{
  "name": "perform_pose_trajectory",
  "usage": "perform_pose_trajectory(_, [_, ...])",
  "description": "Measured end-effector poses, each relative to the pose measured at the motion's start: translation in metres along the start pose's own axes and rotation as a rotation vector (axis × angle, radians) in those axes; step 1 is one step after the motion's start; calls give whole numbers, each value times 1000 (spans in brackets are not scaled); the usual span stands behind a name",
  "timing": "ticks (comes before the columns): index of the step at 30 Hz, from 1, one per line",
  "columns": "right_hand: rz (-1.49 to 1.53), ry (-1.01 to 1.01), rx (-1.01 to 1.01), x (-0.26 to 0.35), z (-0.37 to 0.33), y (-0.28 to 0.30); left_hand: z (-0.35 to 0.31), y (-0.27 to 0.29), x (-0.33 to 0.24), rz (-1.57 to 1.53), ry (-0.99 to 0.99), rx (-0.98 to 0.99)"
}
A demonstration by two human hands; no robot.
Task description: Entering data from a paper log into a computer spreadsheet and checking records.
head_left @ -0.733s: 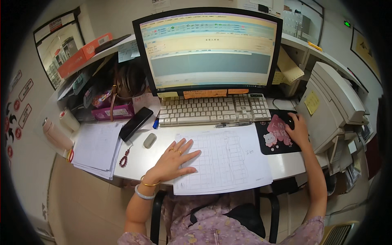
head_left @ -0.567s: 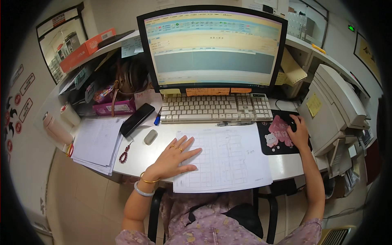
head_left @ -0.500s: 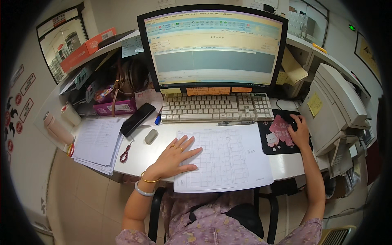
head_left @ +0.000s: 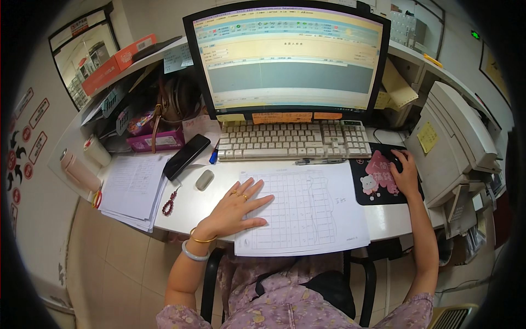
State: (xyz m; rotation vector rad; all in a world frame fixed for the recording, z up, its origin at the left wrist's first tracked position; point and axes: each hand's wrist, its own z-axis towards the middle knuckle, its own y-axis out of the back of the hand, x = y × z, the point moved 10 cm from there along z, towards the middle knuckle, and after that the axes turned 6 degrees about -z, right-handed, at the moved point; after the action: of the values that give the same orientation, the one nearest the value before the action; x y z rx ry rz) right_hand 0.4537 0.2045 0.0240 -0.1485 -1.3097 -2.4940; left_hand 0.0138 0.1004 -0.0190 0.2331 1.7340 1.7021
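Observation:
My left hand (head_left: 236, 208), with rings and two bracelets at the wrist, lies flat with fingers spread on the left part of a stack of white sheets. The top sheet (head_left: 296, 214) carries a printed grid with some handwriting. Over at the right, my right hand (head_left: 405, 174) curls around a dark computer mouse (head_left: 395, 157), which the fingers mostly hide. Under it is a black mouse pad (head_left: 378, 181) with a pink print and a small bear. Beyond the sheets stand a beige keyboard (head_left: 293, 141) and a lit monitor (head_left: 290, 60). A pen (head_left: 320, 162) lies between sheets and keyboard.
Left of the sheets lie a black phone (head_left: 186, 157), a grey oval object (head_left: 204, 180) and a dark red bead strap (head_left: 170, 204). A paper pile (head_left: 131, 186) and a pink bottle (head_left: 79, 171) are farther left. A printer-like machine (head_left: 452, 137) borders the mouse pad.
The whole view has shifted slightly. Both hands keep their places, the left on the sheet and the right on the mouse.

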Motion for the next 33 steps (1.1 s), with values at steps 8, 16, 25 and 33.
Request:
perform_pose_trajectory(8, [-10, -10, 2, -1, 1, 0, 1, 0, 0, 7, -13, -9])
perform_pose_trajectory(16, [-10, 7, -7, 1, 1, 0, 0, 0, 0, 18, -12, -7])
perform_pose_trajectory(25, [-21, 5, -4, -1, 1, -2, 0, 5, -4, 6, -11, -15])
perform_pose_trajectory(33, [-34, 7, 3, -1, 1, -3, 0, 8, -6, -9, -23, -49])
